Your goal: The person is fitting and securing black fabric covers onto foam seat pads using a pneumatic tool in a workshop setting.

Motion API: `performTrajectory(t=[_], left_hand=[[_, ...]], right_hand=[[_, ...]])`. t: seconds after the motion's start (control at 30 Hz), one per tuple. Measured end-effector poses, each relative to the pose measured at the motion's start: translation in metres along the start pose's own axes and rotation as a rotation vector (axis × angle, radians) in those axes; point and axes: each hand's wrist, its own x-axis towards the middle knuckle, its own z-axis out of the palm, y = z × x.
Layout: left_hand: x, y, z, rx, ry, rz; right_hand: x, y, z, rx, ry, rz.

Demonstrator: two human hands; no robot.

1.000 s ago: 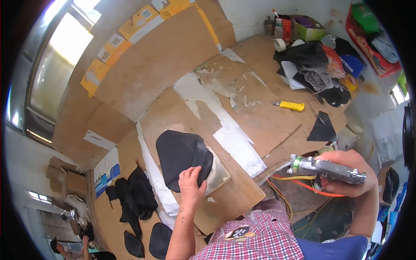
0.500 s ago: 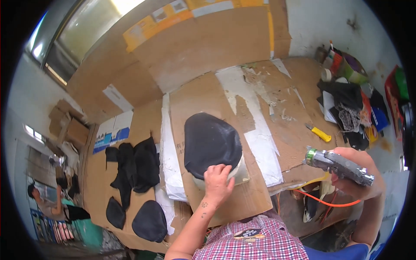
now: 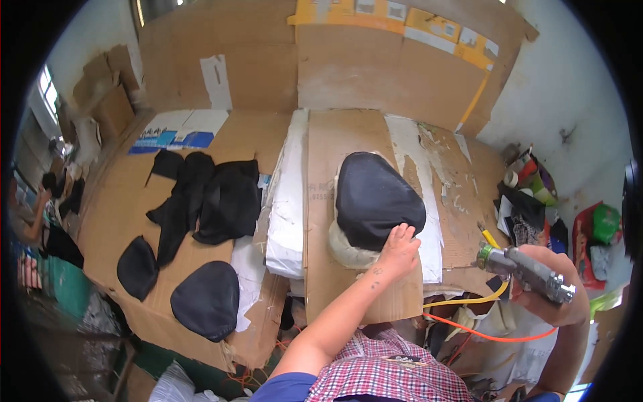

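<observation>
A black fabric-covered pad (image 3: 378, 194) with a rounded triangular outline lies on a cardboard sheet. Under its left and near edges, an off-white foam-like piece (image 3: 351, 248) shows. My left hand (image 3: 402, 251) grips the pad's near right edge, its fingers curled over the black fabric and the thumb hidden. At the right, my right hand (image 3: 556, 285) is closed around a metal spray gun (image 3: 529, 268) with a green ring. The gun is held clear of the pad, its ringed end toward the left.
Black fabric pieces (image 3: 228, 201) and a loose black rounded panel (image 3: 206, 300) lie at left. A yellow-handled cutter (image 3: 487, 234) rests near the gun. Clutter (image 3: 536, 194) fills the right corner. An orange hose (image 3: 495, 337) hangs below the table edge. Another person (image 3: 30, 221) is at far left.
The view has swung, shifting the table in the picture. Beneath the black pad, the off-white piece now shows more at left. Both hands keep their hold on the pad and spray gun.
</observation>
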Motion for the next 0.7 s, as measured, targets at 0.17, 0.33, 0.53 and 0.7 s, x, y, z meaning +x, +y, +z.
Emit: performTrajectory(t=[0.17, 0.33, 0.53, 0.7], left_hand=[[-0.029, 0.015, -0.007, -0.160, 0.068, 0.095], [-0.094, 0.010, -0.031, -0.406, -0.288, -0.032], [-0.192, -0.058, -0.038, -0.369, -0.241, -0.380], [-0.236, -0.091, -0.070, -0.281, -0.175, -0.641]], right_hand=[[0.025, -0.081, 0.050, -0.206, 0.034, -0.011], [0.024, -0.133, 0.081, -0.365, -0.196, 0.012], [0.006, -0.148, 0.096, -0.427, -0.133, 0.005], [-0.025, -0.134, 0.087, -0.375, -0.121, 0.071]])
